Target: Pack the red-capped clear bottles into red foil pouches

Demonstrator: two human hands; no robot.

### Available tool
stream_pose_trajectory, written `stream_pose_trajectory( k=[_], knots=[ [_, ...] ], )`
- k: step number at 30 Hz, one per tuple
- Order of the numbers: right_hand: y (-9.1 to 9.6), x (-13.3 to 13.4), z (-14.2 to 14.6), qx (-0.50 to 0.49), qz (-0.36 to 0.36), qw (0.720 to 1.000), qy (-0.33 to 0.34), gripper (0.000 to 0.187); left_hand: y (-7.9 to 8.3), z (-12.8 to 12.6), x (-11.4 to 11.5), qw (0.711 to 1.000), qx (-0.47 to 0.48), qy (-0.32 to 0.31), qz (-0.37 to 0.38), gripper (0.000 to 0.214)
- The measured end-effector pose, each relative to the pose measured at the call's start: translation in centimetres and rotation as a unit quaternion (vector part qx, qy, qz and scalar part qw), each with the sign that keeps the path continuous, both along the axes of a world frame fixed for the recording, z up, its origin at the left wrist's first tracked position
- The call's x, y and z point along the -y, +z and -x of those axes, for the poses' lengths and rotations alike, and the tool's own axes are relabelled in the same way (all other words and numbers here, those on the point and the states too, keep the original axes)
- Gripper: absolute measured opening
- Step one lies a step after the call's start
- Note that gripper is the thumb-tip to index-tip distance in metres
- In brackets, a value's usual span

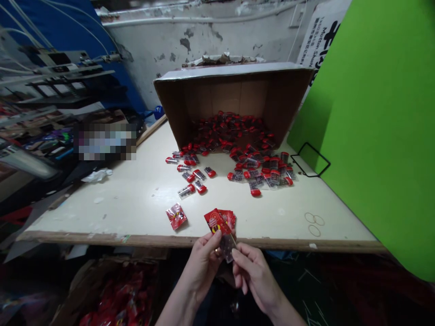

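Note:
Near the table's front edge, my left hand [204,253] pinches a small clear packet [227,248] with a red printed top, thumb on its front. My right hand [253,271] grips the packet's lower right edge between thumb and fingers. Dark bits show through the clear part. Just behind it lie more red printed pieces [228,218], partly covered by the packet. A separate red printed square [176,216] rests on the table to the left. Farther back are several small clear containers [186,191] with red ends and dark contents.
A cardboard box [234,74] lies on its side, with many red-ended containers spilling from it onto the white table [136,203]. A green panel [374,136] and black wire frame [312,159] border the right. Rubber bands [314,225] lie front right. Below left, a box holds red packets [122,294].

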State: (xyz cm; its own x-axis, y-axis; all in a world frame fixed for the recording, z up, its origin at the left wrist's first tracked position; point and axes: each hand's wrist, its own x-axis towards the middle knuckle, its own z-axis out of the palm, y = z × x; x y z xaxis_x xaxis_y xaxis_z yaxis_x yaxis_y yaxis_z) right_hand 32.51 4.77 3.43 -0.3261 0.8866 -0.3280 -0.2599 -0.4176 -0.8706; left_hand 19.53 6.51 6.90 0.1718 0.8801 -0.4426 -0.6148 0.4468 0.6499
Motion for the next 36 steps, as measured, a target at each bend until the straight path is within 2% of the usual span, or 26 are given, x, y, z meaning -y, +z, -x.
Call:
stream_pose_trajectory(
  k=[3, 6, 8, 13, 17, 22, 26, 30, 36],
  knots=[
    [0.0, -0.1, 0.0, 0.010, -0.002, 1.000, -0.006, 0.034, -0.2, -0.2, 0.1, 0.999, -0.036, 0.015, -0.003, 0.021],
    [0.0, -0.3, -0.1, 0.132, -0.096, 0.986, -0.014, 0.033, -1.0, -0.6, 0.4, 0.996, -0.077, 0.050, 0.013, 0.020],
    [0.1, -0.5, -0.1, 0.188, -0.133, 0.973, -0.019, 0.032, -1.7, -1.0, 0.6, 0.995, -0.085, 0.056, 0.020, 0.020],
    [-0.4, -0.9, -0.3, 0.157, -0.113, 0.981, -0.015, 0.034, -2.0, -1.3, 0.7, 0.999, -0.035, 0.022, 0.029, 0.024],
    [-1.0, -1.2, -0.7, 0.142, -0.107, 0.984, 0.008, 0.032, -1.2, -1.1, 0.0, 0.998, -0.016, 0.046, 0.051, 0.031],
    [-1.3, -1.6, -1.4, 0.209, -0.189, 0.959, 0.006, 0.020, -1.0, -1.2, -0.1, 0.995, -0.027, 0.051, 0.081, 0.033],
    [-1.9, -1.8, -1.6, 0.218, -0.196, 0.956, -0.007, 0.020, -1.5, -1.3, 0.7, 0.998, -0.029, 0.026, 0.054, 0.033],
    [-2.6, -2.0, -1.6, 0.207, -0.179, 0.962, -0.008, 0.021, -1.8, -1.5, 1.1, 0.998, -0.031, 0.035, 0.040, 0.031],
    [-1.9, -2.1, -1.5, 0.207, -0.182, 0.961, 0.012, 0.020, -1.5, -1.5, 0.8, 0.997, -0.057, 0.039, 0.040, 0.029]
  ],
)
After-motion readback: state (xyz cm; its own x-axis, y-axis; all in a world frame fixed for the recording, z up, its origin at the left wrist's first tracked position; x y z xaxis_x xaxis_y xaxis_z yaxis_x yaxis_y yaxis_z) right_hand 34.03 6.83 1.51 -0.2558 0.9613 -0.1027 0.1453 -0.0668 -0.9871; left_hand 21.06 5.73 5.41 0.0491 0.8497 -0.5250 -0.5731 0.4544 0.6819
